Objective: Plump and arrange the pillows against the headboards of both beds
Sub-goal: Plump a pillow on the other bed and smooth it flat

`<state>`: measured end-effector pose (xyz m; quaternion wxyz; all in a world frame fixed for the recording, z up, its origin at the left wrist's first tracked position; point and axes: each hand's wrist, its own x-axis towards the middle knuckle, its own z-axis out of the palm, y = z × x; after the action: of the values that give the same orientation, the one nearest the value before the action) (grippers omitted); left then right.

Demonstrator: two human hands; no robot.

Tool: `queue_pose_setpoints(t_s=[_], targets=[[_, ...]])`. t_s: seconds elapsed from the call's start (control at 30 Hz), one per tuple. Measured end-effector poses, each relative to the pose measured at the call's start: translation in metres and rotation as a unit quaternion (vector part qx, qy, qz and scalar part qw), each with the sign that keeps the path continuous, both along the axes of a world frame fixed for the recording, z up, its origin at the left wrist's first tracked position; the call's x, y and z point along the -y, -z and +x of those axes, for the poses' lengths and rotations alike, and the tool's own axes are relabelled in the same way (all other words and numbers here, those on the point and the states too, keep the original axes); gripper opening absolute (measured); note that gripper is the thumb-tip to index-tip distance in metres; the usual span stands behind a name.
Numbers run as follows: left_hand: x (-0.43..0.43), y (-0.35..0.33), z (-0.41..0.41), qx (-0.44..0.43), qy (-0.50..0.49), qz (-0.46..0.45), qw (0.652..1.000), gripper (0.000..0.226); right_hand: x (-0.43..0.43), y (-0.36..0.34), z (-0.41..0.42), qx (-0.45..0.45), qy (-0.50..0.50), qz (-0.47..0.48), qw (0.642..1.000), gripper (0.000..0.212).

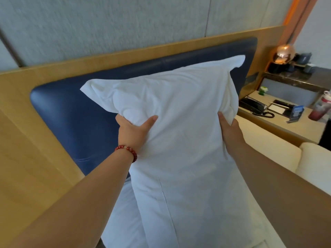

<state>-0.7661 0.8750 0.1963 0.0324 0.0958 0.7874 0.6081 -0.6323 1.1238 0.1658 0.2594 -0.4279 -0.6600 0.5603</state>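
Note:
I hold a large white pillow upright in front of the padded blue headboard, its long side running down toward me. My left hand, with a red bead bracelet at the wrist, grips the pillow's left edge. My right hand clasps its right edge, fingers hidden behind the fabric. The pillow's top corners flop outward. A second white pillow lies partly hidden beneath it on the bed.
A light wooden panel frames the headboard. To the right stands a bedside table with a black phone, a notepad tray and a red bottle. A copper globe lamp stands above it. Cream bedding lies at right.

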Motion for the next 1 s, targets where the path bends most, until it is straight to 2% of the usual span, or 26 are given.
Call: queue_pose_setpoints(t_s=[0.23, 0.33, 0.43, 0.57, 0.8, 1.0], targets=[[-0.02, 0.015, -0.031, 0.016, 0.091, 0.026, 0.995, 0.082, 0.013, 0.004, 0.006, -0.007, 0.126, 0.026, 0.992, 0.089], [-0.036, 0.012, -0.045, 0.038, 0.15, 0.031, 0.987, 0.083, 0.019, -0.002, 0.007, 0.003, 0.192, 0.035, 0.981, 0.088], [-0.049, 0.007, -0.053, 0.073, 0.207, 0.048, 0.974, 0.096, 0.028, -0.006, 0.009, 0.005, 0.254, 0.048, 0.966, 0.087], [-0.064, -0.002, -0.058, 0.083, 0.247, 0.086, 0.962, 0.101, 0.034, -0.023, 0.018, 0.026, 0.324, 0.07, 0.943, 0.079], [-0.101, -0.044, -0.061, 0.103, 0.326, 0.126, 0.931, 0.084, 0.026, -0.08, 0.046, 0.023, 0.383, 0.109, 0.917, 0.083], [-0.115, -0.074, -0.056, 0.098, 0.339, 0.156, 0.923, 0.091, 0.018, -0.116, 0.045, 0.06, 0.405, 0.13, 0.903, 0.082]])
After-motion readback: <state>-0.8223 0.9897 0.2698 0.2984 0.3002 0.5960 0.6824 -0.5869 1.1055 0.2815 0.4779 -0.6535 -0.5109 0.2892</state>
